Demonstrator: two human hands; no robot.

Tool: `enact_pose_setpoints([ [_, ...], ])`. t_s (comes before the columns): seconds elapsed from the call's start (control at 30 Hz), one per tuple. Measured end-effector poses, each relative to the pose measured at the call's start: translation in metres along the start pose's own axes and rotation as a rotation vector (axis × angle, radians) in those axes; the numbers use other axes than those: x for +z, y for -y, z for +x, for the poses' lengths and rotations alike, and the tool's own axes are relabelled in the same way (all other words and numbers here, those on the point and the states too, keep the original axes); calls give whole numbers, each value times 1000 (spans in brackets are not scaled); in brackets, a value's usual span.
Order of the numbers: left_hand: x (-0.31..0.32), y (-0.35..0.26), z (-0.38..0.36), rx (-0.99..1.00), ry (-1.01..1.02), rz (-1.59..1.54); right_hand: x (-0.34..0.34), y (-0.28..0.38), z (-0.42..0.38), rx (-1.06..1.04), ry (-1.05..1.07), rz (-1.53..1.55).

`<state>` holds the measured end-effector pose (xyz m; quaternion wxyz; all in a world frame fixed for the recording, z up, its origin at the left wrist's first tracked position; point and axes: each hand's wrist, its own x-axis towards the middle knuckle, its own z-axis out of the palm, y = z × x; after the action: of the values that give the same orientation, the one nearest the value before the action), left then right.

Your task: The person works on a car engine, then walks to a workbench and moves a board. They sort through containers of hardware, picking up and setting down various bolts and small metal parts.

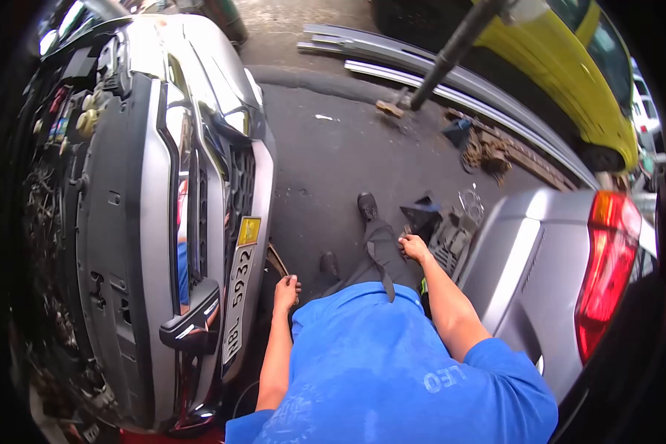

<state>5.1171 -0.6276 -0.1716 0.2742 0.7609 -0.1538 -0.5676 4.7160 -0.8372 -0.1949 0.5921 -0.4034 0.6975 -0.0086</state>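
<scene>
My left hand [286, 291] is low beside the front of the car with its hood raised, near the license plate [238, 300]. Its fingers are curled. A thin brownish strip [277, 259] shows just past the fingertips, but what sits inside the grip is hidden. My right hand [414, 249] is in front of my right thigh with the fingers pinched together. Something small and dark may be at its fingertips, too small to name. Dark trousers [385, 248] and dark shoes [367, 206] show between the hands.
A silver car body with a red tail light [607, 270] stands close on my right. Dark loose parts [422, 214] lie on the floor beside it. Farther off are rusty metal parts [488, 152], long metal rails [422, 55], a slanted post [451, 55] and a yellow car [547, 81].
</scene>
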Motion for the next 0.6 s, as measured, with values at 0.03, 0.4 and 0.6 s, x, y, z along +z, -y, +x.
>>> enact_pose_setpoints([
  [0.03,4,-8,5,0,-44,-39,-9,15,20,0,35,-29],
  [0.4,86,-59,-34,-291,-448,-147,-107,241,166,-213,112,-443],
  [0.6,126,-54,-39,-225,-516,-239,-89,307,215,-381,159,-515],
])
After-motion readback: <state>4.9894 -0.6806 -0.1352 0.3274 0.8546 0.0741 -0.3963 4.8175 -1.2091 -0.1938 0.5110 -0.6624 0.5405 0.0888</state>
